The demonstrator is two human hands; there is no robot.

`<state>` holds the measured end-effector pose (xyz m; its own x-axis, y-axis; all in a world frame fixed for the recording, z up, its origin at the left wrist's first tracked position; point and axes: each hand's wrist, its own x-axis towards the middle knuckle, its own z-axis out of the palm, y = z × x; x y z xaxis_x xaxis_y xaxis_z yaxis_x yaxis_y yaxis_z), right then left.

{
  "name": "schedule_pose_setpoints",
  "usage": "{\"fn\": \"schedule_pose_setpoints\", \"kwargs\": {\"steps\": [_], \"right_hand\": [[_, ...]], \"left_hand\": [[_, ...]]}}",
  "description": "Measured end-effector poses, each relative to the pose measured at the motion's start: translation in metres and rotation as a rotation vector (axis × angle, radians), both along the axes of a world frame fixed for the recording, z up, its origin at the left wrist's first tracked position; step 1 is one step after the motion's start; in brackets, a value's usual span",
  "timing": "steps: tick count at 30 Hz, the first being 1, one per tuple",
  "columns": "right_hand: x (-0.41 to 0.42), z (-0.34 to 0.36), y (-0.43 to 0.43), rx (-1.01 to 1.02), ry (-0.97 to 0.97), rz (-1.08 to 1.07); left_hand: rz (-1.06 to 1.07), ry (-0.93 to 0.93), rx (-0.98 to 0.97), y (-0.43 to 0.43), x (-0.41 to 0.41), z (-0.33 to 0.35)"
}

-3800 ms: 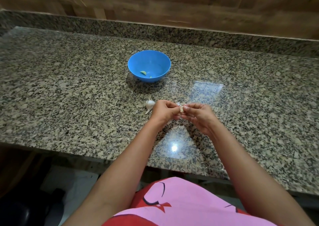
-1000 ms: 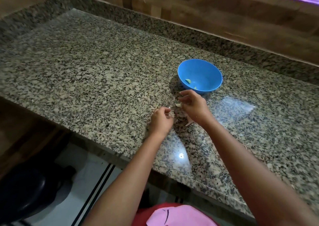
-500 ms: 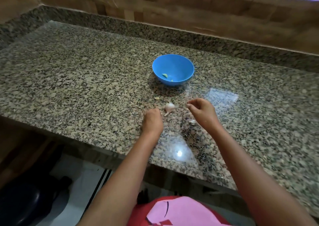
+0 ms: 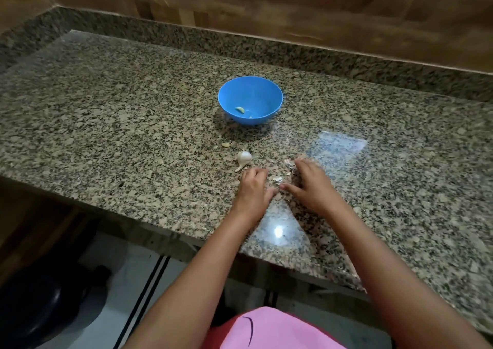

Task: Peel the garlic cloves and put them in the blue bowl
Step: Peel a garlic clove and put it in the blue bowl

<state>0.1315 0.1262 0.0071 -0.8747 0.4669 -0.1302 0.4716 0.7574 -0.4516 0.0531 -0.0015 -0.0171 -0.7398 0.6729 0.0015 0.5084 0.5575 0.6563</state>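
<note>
Both hands flat over garlic skins, centre frame
Left hand point(image 4: 253, 188) and right hand point(image 4: 310, 186) lie open, fingers relaxed, beside papery skins point(image 4: 278, 179); no writing legible.

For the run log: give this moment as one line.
bowl: peeled clove inside | bulb: on counter | loose clove: counter | left hand, right hand: on counter among skins, holding nothing

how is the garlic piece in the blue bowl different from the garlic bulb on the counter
The garlic piece lies inside the blue bowl; the garlic bulb sits on the bare granite counter, nearer the hands. The piece looks peeled, smooth and yellowish; the bulb wears white papery skin with a stem. The piece is a small crescent, the bulb rounder and bigger. Neither is being touched.
</note>
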Motion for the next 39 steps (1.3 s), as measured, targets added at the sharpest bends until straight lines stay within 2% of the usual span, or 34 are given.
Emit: {"fn": "schedule_pose_setpoints", "kwargs": {"steps": [2,6,9,15,17,18,21,23,30,35,39], "right_hand": [[0.005,-0.006,0.001,0.073,-0.065,0.036],[0.015,-0.015,0.007,0.094,-0.102,0.097],[0.013,-0.015,0.018,0.077,-0.049,0.104],[0.024,-0.016,0.028,-0.114,0.119,-0.005],[0.031,-0.017,0.028,-0.141,0.125,-0.021],[0.034,-0.017,0.027,-0.136,0.099,-0.021],[0.04,-0.021,0.024,-0.008,-0.094,0.004],[0.039,-0.024,0.017,0.091,-0.22,0.033],[-0.011,-0.027,-0.001,0.175,-0.21,0.165],[-0.016,-0.027,-0.011,0.13,-0.038,0.272],[0.005,-0.019,-0.017,0.068,0.078,0.278]], "left_hand": [[-0.059,0.042,-0.074,0.005,-0.003,-0.004],[-0.146,0.079,-0.212,0.014,-0.009,-0.01],[-0.178,0.112,-0.269,0.025,-0.015,-0.009],[-0.324,0.253,-0.41,0.044,-0.006,-0.012],[-0.323,0.149,-0.296,0.046,0.004,-0.008],[-0.284,0.04,-0.173,0.046,0.008,-0.005],[-0.05,-0.271,0.222,0.038,0.011,0.005],[0.062,-0.314,0.317,0.03,0.013,0.007],[0.22,-0.385,0.403,0.018,0.014,0.007],[0.278,-0.371,0.404,0.004,0.018,0.008],[0.305,-0.374,0.404,-0.002,0.018,0.011]]}}
